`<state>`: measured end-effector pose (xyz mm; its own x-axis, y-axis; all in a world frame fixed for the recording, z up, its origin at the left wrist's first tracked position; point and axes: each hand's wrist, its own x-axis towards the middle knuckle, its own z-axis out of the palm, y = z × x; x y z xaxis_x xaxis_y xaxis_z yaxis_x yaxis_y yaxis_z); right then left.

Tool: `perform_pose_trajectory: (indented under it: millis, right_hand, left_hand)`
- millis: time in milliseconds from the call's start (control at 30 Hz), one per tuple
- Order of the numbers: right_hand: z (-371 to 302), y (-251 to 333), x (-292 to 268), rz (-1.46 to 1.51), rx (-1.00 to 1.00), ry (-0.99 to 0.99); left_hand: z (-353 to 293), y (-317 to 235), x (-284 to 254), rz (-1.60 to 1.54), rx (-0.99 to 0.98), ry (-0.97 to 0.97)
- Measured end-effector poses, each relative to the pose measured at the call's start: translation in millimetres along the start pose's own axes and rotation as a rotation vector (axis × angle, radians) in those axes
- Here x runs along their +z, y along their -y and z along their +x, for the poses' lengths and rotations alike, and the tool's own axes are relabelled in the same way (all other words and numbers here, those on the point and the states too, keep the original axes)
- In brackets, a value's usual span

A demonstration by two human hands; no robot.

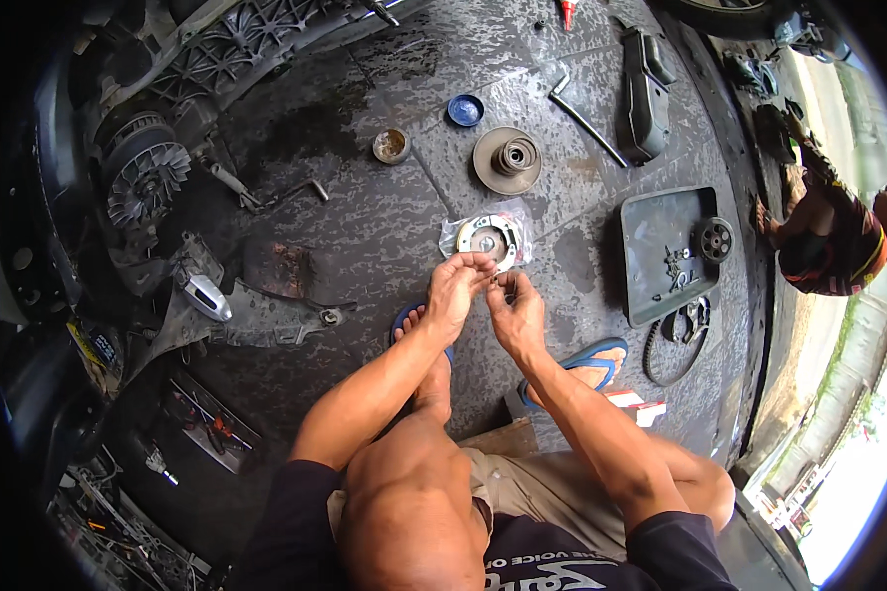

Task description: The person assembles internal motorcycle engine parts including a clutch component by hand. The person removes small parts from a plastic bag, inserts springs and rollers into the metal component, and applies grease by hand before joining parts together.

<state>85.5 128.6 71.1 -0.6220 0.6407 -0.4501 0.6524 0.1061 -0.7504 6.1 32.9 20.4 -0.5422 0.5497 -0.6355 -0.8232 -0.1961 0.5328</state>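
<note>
My left hand (453, 293) and my right hand (517, 313) meet in front of me, thumbs and fingertips pinched close together. Whatever they hold between them is too small to make out. Just beyond my fingertips, a round metal plate with a pale ring (470, 229) lies on a clear plastic bag (522, 219). Further off, a metal pulley disc with a raised hub (493, 178) rests on the floor. Near it are a small open tin of brownish grease (391, 147) and a round blue lid (465, 110).
To the right lies a grey tray (644, 271) with small bolts and a round part; a belt (657, 369) is beside it. An L-shaped wrench (591, 126) and a dark cover (644, 108) lie beyond. Engine parts with a fan (148, 182) fill the left. Another person (833, 246) sits far right.
</note>
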Motion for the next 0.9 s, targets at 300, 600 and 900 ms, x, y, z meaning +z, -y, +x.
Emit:
perform_pose_trajectory:
  millis: [300, 600, 900]
  right_hand:
    - [0, -26, -9, -0.089, -0.114, -0.021]
    - [41, -36, -26, -0.055, -0.133, -0.1]
    - [76, -50, -38, 0.114, 0.096, -0.122]
  left_hand:
    - [2, 16, -4, 0.668, 0.085, 0.05]
    - [54, 21, 34, 0.754, 0.066, -0.177]
    - [68, 21, 57, 0.73, -0.033, -0.341]
